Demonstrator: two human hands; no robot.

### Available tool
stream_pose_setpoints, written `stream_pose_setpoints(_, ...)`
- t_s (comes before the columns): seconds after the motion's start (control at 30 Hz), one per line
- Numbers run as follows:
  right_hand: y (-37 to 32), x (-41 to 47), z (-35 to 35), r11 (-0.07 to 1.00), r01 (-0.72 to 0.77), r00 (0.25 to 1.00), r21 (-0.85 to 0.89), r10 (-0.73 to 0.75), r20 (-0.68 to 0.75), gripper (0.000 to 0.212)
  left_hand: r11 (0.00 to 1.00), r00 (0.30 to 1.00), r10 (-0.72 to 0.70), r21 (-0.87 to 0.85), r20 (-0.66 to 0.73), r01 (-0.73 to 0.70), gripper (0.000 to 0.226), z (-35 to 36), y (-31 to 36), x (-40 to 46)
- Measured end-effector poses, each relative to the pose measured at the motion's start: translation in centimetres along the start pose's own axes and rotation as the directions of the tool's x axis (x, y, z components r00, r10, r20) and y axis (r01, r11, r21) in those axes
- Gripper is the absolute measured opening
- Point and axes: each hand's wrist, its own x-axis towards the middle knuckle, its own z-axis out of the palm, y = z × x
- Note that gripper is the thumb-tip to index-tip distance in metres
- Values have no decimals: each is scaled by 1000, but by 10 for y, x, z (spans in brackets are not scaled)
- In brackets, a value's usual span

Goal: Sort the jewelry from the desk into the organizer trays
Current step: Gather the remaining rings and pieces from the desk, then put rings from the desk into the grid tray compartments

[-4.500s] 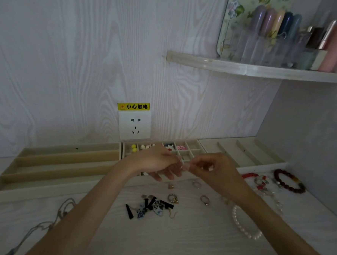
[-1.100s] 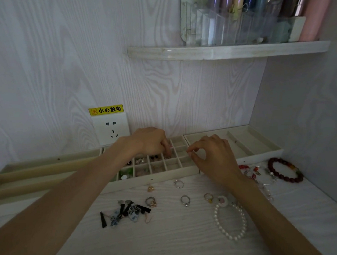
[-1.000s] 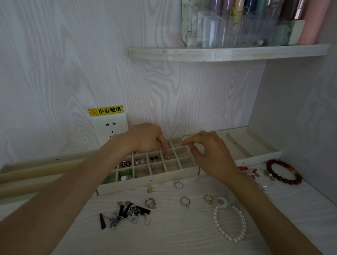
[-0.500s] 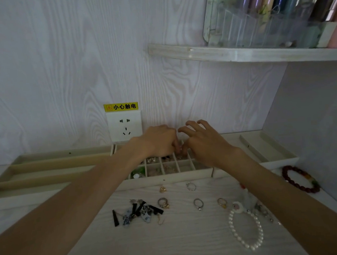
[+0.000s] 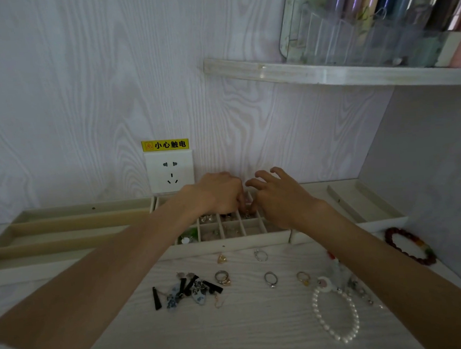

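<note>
Reaching over the grid tray (image 5: 228,244), both my hands now meet above its back cells; a second ago the right hand (image 5: 276,198) was nearer to me and more to the right, apart from the left hand (image 5: 217,195). Left fingers curl down into a cell and right fingertips touch them there, but something so small between them is hidden, so I cannot tell if either hand is grasping a piece or has released it. Right index and middle fingers are lifted and spread; both forearms stretch forward from the bottom corners.

On the desk (image 5: 247,329), the loose pieces lie as before: three rings (image 5: 270,279) near the tray front, a gold charm (image 5: 222,258), a black and blue earring pile (image 5: 186,290), a pearl bracelet (image 5: 336,313) and a red bracelet (image 5: 409,245) at the right. A long tray (image 5: 65,230) is left of the grid, a wide tray (image 5: 369,206) right. Behind stands a socket (image 5: 169,171), above a shelf (image 5: 325,72).
</note>
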Motion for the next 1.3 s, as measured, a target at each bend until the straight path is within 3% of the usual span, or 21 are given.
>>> stream_pose_setpoints(0.17,1,-4,-9,999,15,998,32,-13,-64,36,1000,999,-18,-13,-35,17,21,-9,3,-6)
stream_pose_setpoints(0.3,10,-30,-18,964,22,972,263,42,-232,33,998,991,-15,-60,-133,7,29,-20,-7,-34)
stream_pose_setpoints(0.43,4,-60,-13,810,-54,977,583,165,-139,26,984,988,-76,-172,-132,53,20,-16,-17,-73)
stream_pose_setpoints(0.5,-11,-67,-10,759,-61,977,648,180,-118,21,968,977,-130,-236,-172,87,19,-6,-20,-89)
stream_pose_setpoints(0.67,-56,-64,-5,755,-49,983,654,153,-104,18,903,916,-288,-397,-279,164,20,24,-13,-117)
stream_pose_setpoints(0.9,-90,-63,-7,666,-115,973,737,225,-52,20,890,960,-236,-431,-151,150,23,45,0,-139)
stream_pose_setpoints(1.03,-96,-61,-6,613,-179,960,770,280,0,7,885,960,-247,-433,-130,169,21,49,6,-142)
stream_pose_setpoints(1.3,-85,-74,-9,516,-248,945,820,317,86,8,891,962,-255,-410,-94,196,22,44,13,-137)
